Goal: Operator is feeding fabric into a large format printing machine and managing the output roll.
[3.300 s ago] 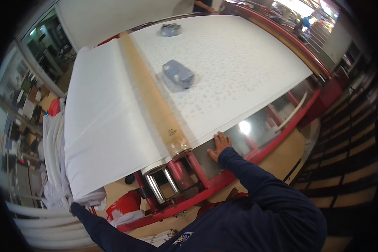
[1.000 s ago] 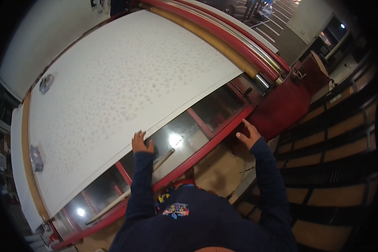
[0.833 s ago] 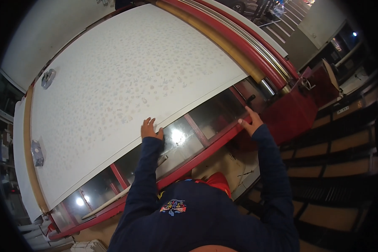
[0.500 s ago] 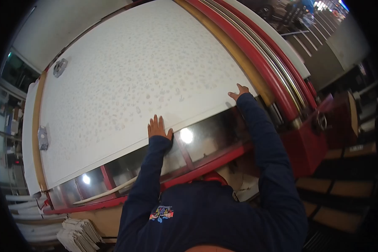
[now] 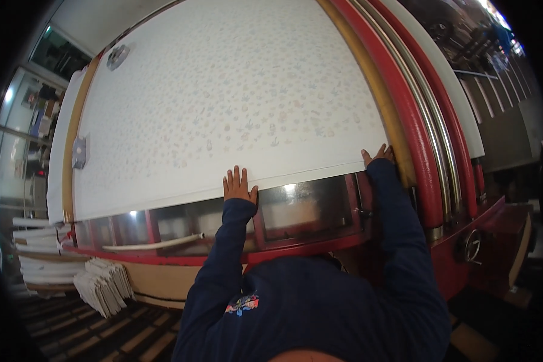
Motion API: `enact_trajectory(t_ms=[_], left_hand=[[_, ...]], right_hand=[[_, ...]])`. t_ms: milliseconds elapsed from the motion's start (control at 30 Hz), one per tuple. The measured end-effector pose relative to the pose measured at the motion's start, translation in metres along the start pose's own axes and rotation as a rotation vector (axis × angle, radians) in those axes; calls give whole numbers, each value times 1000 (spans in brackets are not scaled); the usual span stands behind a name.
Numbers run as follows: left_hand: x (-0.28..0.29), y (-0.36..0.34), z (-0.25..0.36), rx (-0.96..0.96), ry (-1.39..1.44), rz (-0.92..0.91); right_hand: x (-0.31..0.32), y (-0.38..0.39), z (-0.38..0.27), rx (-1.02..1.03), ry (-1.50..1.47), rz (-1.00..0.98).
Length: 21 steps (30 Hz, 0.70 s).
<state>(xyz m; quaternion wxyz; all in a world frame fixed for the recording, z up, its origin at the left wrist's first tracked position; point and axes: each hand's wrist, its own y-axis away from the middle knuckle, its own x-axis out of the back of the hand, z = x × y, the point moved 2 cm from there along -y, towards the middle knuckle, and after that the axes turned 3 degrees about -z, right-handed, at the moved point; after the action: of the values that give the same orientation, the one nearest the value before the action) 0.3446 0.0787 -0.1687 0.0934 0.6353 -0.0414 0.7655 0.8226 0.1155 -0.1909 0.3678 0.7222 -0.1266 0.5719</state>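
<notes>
We have the printed cloth (image 5: 223, 102) spread flat over most of the tabletop (image 5: 308, 208), its near edge lying straight along the glass strip. Our left hand (image 5: 238, 186) rests open, fingers spread, flat on that edge near the middle; our right hand (image 5: 378, 155) presses open at the cloth's right corner, beside the red rail (image 5: 413, 139). Neither grip closes on anything. The laying looks nearly done; only smoothing and squaring the edge seems left. The cloth is white with faint, small pastel motifs, unwrinkled, held by two weights (image 5: 79, 152) on the far-left side.
</notes>
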Motion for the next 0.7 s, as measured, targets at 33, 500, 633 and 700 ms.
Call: enact_trajectory(t_ms=[33, 500, 633, 700], left_hand=[[0, 0, 1, 24, 3, -4], [20, 112, -60, 157, 108, 213], [40, 207, -97, 366, 159, 385], [39, 245, -117, 406, 153, 500]], right_hand=[[2, 1, -2, 18, 14, -7], [-3, 16, -125, 374, 260, 76], [22, 136, -183, 526, 613, -401], [7, 168, -188, 545, 708, -364]])
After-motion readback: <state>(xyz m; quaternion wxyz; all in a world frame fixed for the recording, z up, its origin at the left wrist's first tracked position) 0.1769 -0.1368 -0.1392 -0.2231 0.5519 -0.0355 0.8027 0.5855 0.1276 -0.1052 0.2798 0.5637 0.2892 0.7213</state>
